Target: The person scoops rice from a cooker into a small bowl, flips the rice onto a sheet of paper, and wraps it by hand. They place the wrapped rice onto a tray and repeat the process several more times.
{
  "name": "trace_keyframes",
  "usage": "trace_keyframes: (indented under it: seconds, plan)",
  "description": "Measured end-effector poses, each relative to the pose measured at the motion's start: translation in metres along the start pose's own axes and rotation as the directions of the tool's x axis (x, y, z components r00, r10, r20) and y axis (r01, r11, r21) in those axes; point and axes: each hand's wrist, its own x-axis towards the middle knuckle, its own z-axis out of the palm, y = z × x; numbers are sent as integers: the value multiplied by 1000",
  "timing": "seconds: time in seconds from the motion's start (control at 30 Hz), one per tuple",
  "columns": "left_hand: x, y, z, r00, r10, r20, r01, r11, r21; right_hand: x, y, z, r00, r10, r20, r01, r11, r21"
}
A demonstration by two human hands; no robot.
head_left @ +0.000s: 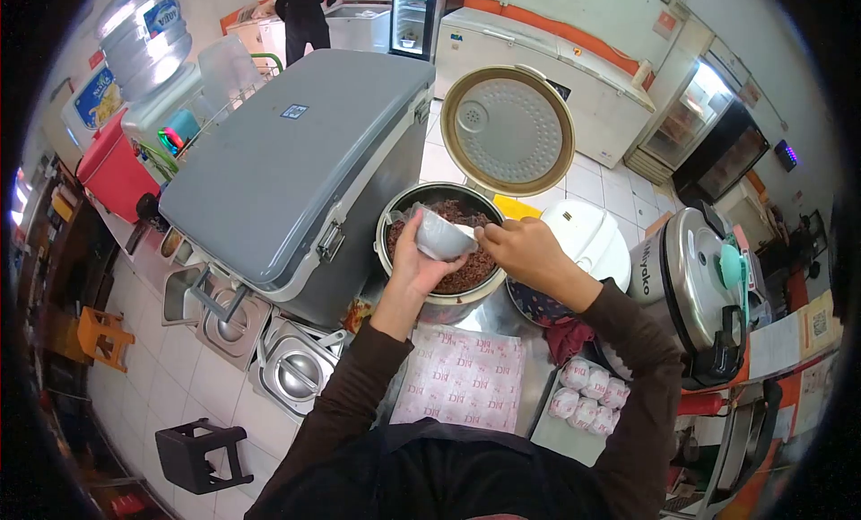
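Observation:
My left hand (416, 264) is wrapped round a small white bowl (441, 238), tilted over an open rice cooker pot (391, 251). Clear plastic (402, 217) shows at the bowl's edge. Brownish-red rice (468, 274) lies in the pot below. At the bowl's mouth, the fingers of my right hand (525, 253) are closed in a pinch; a whitish bit shows there, too small to make out. The cooker's round lid (508, 130) stands raised behind the pot. Printed wrapping paper (462, 372) lies on the counter nearest my body.
A big grey cooler box (296, 152) stands at the left, close to the pot. To the right are a white-lidded container (583, 237), a large Miyako cooker (686, 282) and a tray (552, 430) with several wrapped packets (587, 396). A person (305, 17) stands far back.

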Motion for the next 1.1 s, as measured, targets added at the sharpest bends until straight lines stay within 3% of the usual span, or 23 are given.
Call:
trace_keyframes:
  seconds: [0.03,0.13,0.17,0.2,0.27,0.37,0.43,0.5,0.6,0.73,0.77,0.87,0.93,1.0,1.1]
  plan:
    - [-2,0,0,1000,-24,12,25,1000,-16,0,-2,-6,999,-47,-5,47,997,-60]
    - [0,6,-17,950,-76,304,87,996,-24,2,10,-25,1000,17,-22,-18,998,-54]
    - [-3,6,-19,958,-67,279,83,995,-46,2,16,-31,995,94,-29,-95,995,-37]
    - [-3,8,-21,960,-73,268,98,992,-78,6,19,-48,966,241,91,-240,971,-22]
    - [-4,12,-27,966,-85,245,122,982,-144,7,31,-66,932,357,61,-362,910,200]
    - [-5,15,-28,953,-81,291,115,988,-102,8,51,-58,931,327,164,-366,828,424]
    - [-11,14,-24,933,-87,350,98,995,-12,16,44,-47,932,269,241,-351,833,427]
    - [-11,13,-22,954,-102,281,113,993,-22,28,30,-40,906,249,342,-377,844,383]
    - [-18,18,-25,961,-101,259,111,993,-25,33,31,-35,912,254,323,-385,805,452]
    - [-37,30,-29,955,-31,294,40,999,-22,18,71,-41,853,309,421,-522,528,670]
    - [-42,34,-34,953,-29,302,39,999,-28,14,77,-41,778,331,534,-627,448,637]
    - [-67,35,-42,968,8,251,-13,1000,20,9,64,20,726,306,616,-578,757,306]
    - [-87,30,-51,955,4,296,-15,999,37,7,40,96,673,348,652,-593,781,195]
    - [-103,25,-57,949,8,315,-10,1000,3,16,16,111,689,445,572,-667,699,260]
    - [-121,17,-78,950,50,308,-23,996,-90,25,6,130,737,412,535,-650,649,395]
